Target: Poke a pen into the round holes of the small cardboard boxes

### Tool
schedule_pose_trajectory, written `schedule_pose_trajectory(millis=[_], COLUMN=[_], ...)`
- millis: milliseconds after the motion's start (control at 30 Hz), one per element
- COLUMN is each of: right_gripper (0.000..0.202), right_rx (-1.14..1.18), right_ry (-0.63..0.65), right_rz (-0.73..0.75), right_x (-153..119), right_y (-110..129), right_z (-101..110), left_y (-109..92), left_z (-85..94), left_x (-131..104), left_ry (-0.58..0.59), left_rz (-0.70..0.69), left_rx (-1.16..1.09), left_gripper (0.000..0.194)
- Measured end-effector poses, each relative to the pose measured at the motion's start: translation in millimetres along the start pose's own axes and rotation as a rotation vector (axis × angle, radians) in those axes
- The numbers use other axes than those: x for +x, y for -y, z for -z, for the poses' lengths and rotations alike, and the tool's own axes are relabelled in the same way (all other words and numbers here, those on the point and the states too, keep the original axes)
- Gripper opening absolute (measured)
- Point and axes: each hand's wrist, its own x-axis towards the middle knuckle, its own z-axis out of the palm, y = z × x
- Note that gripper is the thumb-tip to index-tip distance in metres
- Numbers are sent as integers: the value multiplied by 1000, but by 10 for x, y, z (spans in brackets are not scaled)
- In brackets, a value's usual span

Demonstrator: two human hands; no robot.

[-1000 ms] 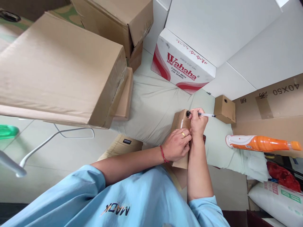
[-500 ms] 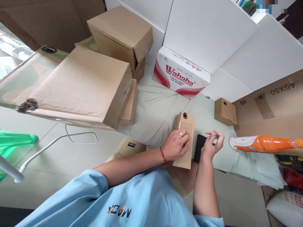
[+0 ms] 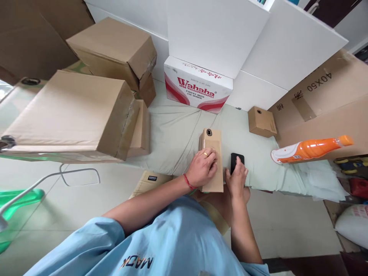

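Observation:
A long narrow cardboard box (image 3: 217, 168) stands upright on the pale green cloth in front of me. My left hand (image 3: 202, 165) lies on it with curled fingers gripping its top; the ring and a red bracelet show, while the fingertips are partly hidden. To the right of the box lies a black phone (image 3: 234, 160), flat on the cloth. My right hand (image 3: 237, 178) is over its near end, thumb and index finger apart, the index reaching onto the phone. The other fingers are partly hidden, and no pen shows in this hand.
Large cardboard boxes (image 3: 71, 111) are stacked at left. A white-and-red Wahaha carton (image 3: 198, 86) stands against the white panels. On the right are a small box (image 3: 262, 122), an orange bottle (image 3: 310, 149) and a big carton (image 3: 322, 96). A green stool (image 3: 25, 197) is at lower left.
My right hand has turned over and lowered onto the phone; the pen seen in it before is out of sight. My left hand stays on the box. The view has swung rightward.

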Motion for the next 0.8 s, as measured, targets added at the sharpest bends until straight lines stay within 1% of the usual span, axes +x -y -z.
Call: schedule_pose_trajectory(millis=[67, 133, 200, 267, 400, 433, 500, 600, 700, 733, 800], right_gripper=[79, 85, 84, 82, 86, 86, 84, 84, 88, 89, 91], right_rx=[-95, -159, -194, -203, -189, -185, -173, -137, -90, -71, -27], right_ry=[-16, 27, 66, 67, 59, 60, 62, 72, 80, 83, 86], right_rz=[-102, -200, -239, -266, -427, -461, -502, -530, -529, -529, -535], right_x=[-53, -145, -248, -322, -317, -297, -266, -262, -273, -267, -227], right_y=[-102, -196, -250, -254, -202, -193, -189, -198, -215, -225, -256], right_z=[23, 46, 63, 75, 86, 88, 94, 116, 154, 169, 200], left_y=[3, 1, -3, -6, 22, 34, 53, 32, -48, -74, -97], left_z=[3, -4, -19, -38, -47, -35, 11, 108, 151, 140, 86], left_x=[-4, -6, -4, 4, 40, 47, 38, -80, -318, -403, -549], left_ry=[-9, -13, -13, -12, 0, 11, 20, -49, -139, -147, -116], left_rz=[6, 12, 18, 23, 11, -4, -49, -161, -307, -349, -410], left_rx=[1, -5, -14, -24, -45, -57, -99, -137, -103, -102, -109], left_gripper=[10, 9, 9, 9, 8, 10, 20, 33, 36, 35, 33])
